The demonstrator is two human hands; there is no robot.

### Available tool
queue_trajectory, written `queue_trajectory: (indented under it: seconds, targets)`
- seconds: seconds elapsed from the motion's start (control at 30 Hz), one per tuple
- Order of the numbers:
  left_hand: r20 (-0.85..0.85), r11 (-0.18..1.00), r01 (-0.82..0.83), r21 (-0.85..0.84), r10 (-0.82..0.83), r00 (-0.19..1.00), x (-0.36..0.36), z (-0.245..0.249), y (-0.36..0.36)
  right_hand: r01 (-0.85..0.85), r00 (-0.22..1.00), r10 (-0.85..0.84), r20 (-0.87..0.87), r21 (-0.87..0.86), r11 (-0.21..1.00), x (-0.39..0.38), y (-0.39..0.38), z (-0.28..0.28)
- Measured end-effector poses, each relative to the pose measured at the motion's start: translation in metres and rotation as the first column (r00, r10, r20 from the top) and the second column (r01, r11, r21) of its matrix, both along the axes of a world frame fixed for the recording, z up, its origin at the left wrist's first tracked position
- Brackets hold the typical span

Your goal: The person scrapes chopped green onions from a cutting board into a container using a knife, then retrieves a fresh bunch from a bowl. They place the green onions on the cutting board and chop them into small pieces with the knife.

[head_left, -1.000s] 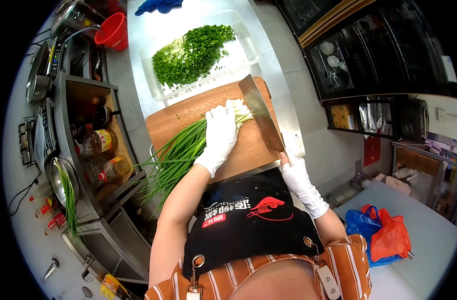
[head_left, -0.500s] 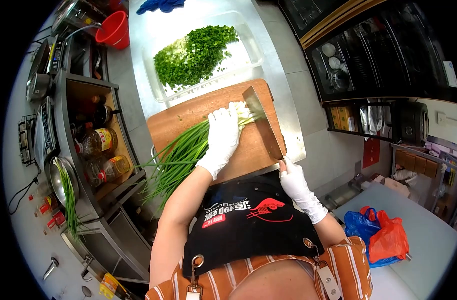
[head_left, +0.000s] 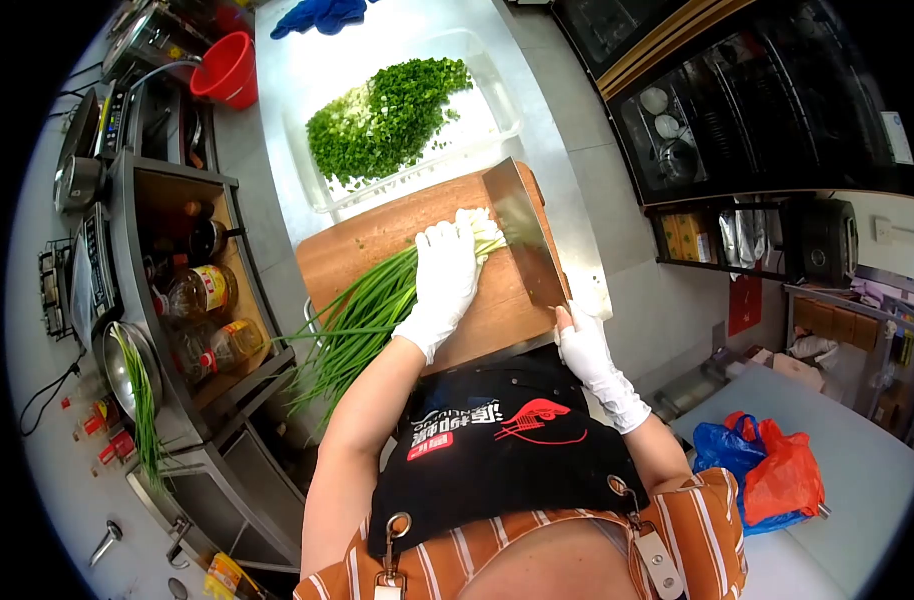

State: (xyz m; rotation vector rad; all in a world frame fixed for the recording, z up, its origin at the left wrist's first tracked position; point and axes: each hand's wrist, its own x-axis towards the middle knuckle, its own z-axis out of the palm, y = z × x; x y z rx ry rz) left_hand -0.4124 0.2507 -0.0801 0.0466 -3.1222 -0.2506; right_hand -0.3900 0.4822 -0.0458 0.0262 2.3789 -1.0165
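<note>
Here at left the scallions [head_left: 365,302] lie on the cutting board [head_left: 492,320], trailing off its edge, my left hand [head_left: 447,280] closed over them, presumably to pin the white ends [head_left: 489,234] beside the cleaver [head_left: 527,240], its near end gripped in my right hand [head_left: 585,352] for steering

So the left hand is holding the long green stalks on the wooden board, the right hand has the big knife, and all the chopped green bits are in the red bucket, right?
Not quite: the chopped green bits are in the clear tub, as the head view shows. The left hand, stalks, right hand and knife are right.
</note>
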Motion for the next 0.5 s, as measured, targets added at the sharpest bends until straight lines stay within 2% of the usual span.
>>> queue_trajectory:
  seconds: [0.1,0.17,0.3,0.37,0.5]
  targets:
    - [-0.008,1.0,0.007,-0.006,-0.007,1.0,0.0,0.001,0.0,-0.022,0.999,0.023,-0.033,0.024,0.999,0.0,-0.003,0.02]
    - [-0.001,1.0,0.009,-0.018,-0.009,1.0,0.0,0.002,0.001,-0.088,0.984,0.088,-0.152,0.009,0.996,0.001,-0.004,0.025]
    - [-0.017,1.0,0.009,-0.015,-0.009,1.0,0.0,0.0,0.001,-0.077,0.975,0.075,-0.208,0.002,0.997,0.003,-0.01,0.024]
    - [-0.008,1.0,0.0,-0.012,0.0,1.0,0.0,-0.001,0.0,-0.152,0.959,0.169,-0.228,0.091,0.984,0.005,-0.011,0.023]
    - [-0.022,0.999,0.013,-0.03,-0.014,1.0,0.0,-0.003,0.0,-0.176,0.946,0.212,-0.244,0.159,0.971,0.017,-0.009,0.023]
